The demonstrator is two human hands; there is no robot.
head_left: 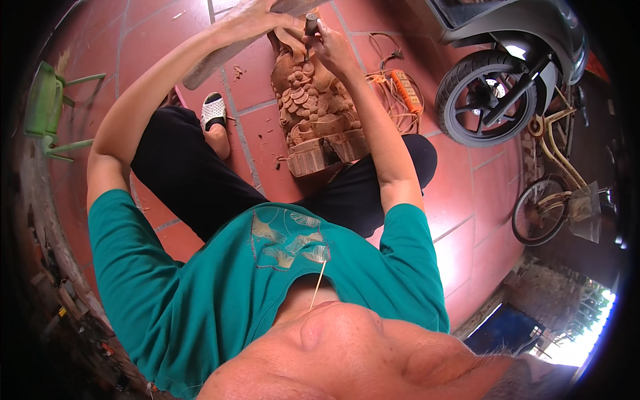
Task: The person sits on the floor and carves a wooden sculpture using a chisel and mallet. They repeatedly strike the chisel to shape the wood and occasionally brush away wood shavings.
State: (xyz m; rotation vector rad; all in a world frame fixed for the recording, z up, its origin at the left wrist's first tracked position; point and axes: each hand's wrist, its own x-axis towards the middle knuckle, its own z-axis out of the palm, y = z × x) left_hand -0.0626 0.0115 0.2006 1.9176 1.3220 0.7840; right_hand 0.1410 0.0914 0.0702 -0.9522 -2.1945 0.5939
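Note:
A reddish-brown wood carving (pixel 313 107) with coin-like discs and rounded relief lies on the floor between my legs. At its far end my right hand (pixel 332 52) is closed round a chisel (pixel 311 27), its dark round handle end pointing up and its tip against the carved wood. My left hand (pixel 279 20) is at the top edge of the view, just left of the chisel. A long, thick wooden piece (pixel 215 65) runs beneath my left forearm and past that hand. The left fingers are partly cut off, so their grip on it is unclear.
An orange power strip (pixel 405 92) with tangled cords lies right of the carving. Beyond it are a motorbike's front wheel (pixel 485 97) and a bicycle (pixel 541 208). A green plastic chair (pixel 45 107) is at far left. Wood chips (pixel 238 71) dot the red tiles (pixel 257 127).

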